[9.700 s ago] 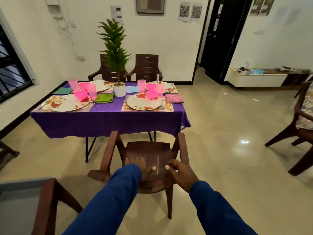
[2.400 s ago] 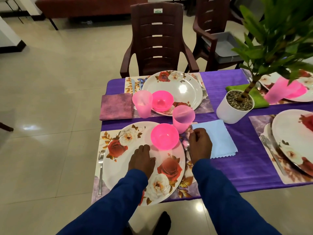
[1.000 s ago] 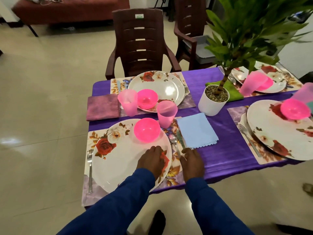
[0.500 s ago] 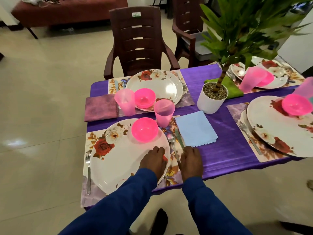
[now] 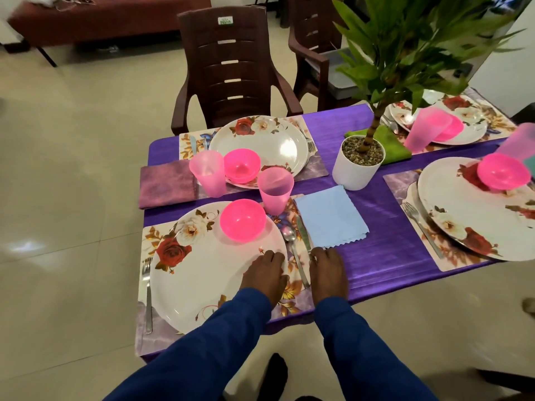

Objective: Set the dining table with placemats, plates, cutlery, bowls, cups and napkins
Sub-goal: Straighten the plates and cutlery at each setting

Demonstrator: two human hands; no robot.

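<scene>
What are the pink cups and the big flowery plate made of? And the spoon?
The pink cup looks like frosted plastic: light glows through its sides. The flowery plate is glossy and smooth, likely melamine or ceramic; the look alone can't settle which. The spoon looks like shiny metal, since it is silver-grey and reflects light.

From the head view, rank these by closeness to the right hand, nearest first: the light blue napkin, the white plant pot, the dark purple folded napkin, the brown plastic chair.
1. Light blue napkin: just beyond the right hand.
2. White plant pot: farther back, slightly to its right.
3. Dark purple folded napkin: far left table edge.
4. Brown plastic chair: beyond the table's far side.
</scene>
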